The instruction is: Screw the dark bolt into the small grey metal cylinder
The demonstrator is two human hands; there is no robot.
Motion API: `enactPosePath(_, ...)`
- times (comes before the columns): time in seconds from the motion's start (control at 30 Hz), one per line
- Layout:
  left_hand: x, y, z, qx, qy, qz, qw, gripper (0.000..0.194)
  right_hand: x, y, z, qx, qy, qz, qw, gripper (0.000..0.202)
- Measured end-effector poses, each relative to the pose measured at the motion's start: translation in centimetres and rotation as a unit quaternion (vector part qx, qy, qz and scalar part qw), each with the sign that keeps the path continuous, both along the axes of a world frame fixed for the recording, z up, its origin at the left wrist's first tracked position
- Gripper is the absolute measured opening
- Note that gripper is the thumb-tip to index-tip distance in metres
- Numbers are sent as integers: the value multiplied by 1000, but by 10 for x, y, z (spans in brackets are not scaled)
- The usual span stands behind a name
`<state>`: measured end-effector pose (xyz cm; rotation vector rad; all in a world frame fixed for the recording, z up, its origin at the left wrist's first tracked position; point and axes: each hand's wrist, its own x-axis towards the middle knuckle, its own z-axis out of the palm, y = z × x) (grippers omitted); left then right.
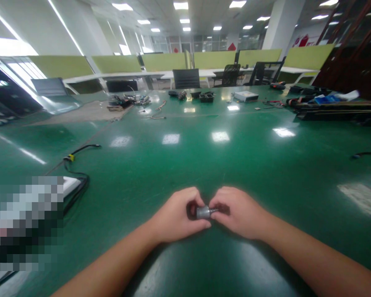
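Just above the near part of the green table (185, 165), my two hands meet around a small grey metal cylinder (203, 212). My left hand (181, 214) is closed on its wider body, thumb below and fingers above. A thin shaft or rod (214, 210) sticks out of the cylinder's right end. Thumb and fingers of my right hand (236, 210) pinch this shaft. The cylinder lies roughly level, pointing left to right. Its far side and the shaft's tip are hidden by my fingers, and its exact kind cannot be made out.
At the left lies a blurred-out pale object (71, 183) beside a black cable (85, 181). Electronic parts (128, 100) and a silver box (245, 96) stand along the far side. Dark panels (334, 110) are piled at the far right. Another black cable (369, 154) lies at the right edge.
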<state>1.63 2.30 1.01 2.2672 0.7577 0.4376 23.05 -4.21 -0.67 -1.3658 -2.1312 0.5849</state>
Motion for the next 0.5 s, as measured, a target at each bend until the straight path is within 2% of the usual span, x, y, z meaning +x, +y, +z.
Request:
enactPosePath(0.2, 0, 0, 3, -2, 2, -12, 1000, 17, 3, -3, 3, 6, 4, 5, 1000, 6)
enactPosePath(0.5, 1, 0, 3, 9, 54, -8, 998, 19, 3, -4, 4, 6, 8, 11, 1000, 7)
